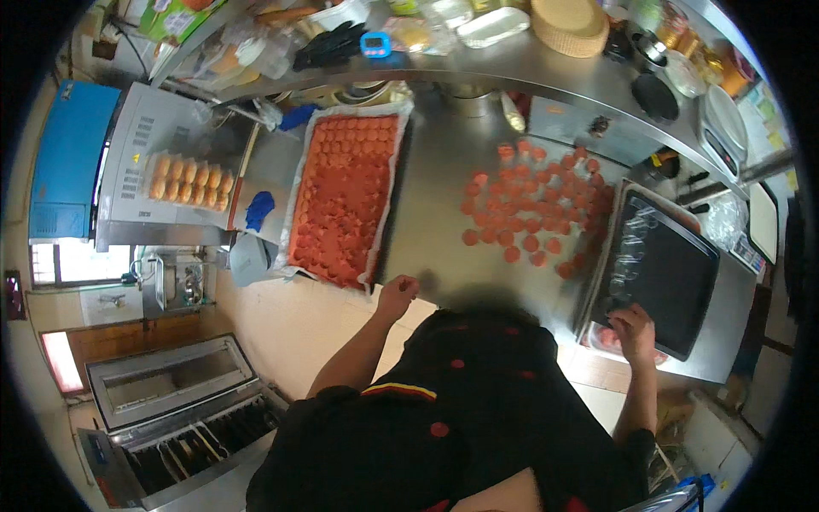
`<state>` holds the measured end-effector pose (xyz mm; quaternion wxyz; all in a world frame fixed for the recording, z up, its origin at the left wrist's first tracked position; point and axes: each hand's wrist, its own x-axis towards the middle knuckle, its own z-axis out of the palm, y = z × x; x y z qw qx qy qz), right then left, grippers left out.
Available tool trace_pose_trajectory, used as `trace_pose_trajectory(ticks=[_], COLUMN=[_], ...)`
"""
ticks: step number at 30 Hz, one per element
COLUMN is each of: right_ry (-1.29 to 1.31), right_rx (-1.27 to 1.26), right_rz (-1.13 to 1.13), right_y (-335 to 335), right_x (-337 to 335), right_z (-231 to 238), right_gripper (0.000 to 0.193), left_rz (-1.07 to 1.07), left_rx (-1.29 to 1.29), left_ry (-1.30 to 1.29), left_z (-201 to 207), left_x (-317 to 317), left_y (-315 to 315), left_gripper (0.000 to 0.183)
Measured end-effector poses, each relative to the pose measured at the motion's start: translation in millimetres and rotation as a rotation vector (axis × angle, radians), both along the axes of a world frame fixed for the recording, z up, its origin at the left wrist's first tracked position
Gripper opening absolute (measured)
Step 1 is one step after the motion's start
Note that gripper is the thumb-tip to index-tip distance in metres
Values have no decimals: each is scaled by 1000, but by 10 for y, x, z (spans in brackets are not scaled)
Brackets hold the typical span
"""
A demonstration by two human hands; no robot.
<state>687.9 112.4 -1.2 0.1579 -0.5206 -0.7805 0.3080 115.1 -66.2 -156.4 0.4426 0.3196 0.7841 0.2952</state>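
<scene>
My left hand (398, 298) hovers at the table's front edge with its fingers curled; whether anything small is in them is hidden. Beside it lies a sheet of red cake (337, 192) on white paper, with rows of round cuts across it. My right hand (634, 333) is at the near left corner of a black baking tray (678, 273), fingers pinched together; what they hold is too small to make out. Several clear rings (634, 243) stand in a line along the tray's left side. Loose red cake discs (516, 200) are scattered over the steel table between the two trays.
A steel shelf (546, 84) crosses the back, carrying a blue timer (375, 44), a woven basket (570, 26) and packages. At left are a pack of buns (189, 181) and a blue cloth (260, 210). An open chest freezer (183, 427) stands lower left.
</scene>
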Motion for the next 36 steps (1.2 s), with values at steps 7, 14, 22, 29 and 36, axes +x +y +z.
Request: trace_pose_trajectory(ticks=[7, 14, 22, 29, 36], right_ry=[23, -134, 226, 287, 581], right_rx=[-21, 135, 116, -58, -439], right_rz=[-196, -265, -246, -99, -205], right_y=[-268, -390, -756, -880, -536], right_x=[-127, -630, -2409, -3032, -3441], right_z=[18, 335, 366, 142, 177], right_gripper=[14, 14, 15, 23, 15], left_rz=[184, 217, 333, 254, -17], left_rx=[184, 47, -218, -229, -17], left_ry=[514, 684, 756, 762, 822], left_z=[130, -137, 69, -19, 9], left_x=[-1389, -2688, -3537, -3800, -3904], left_y=[-87, -129, 551, 676, 494], left_gripper=[33, 32, 48, 57, 36])
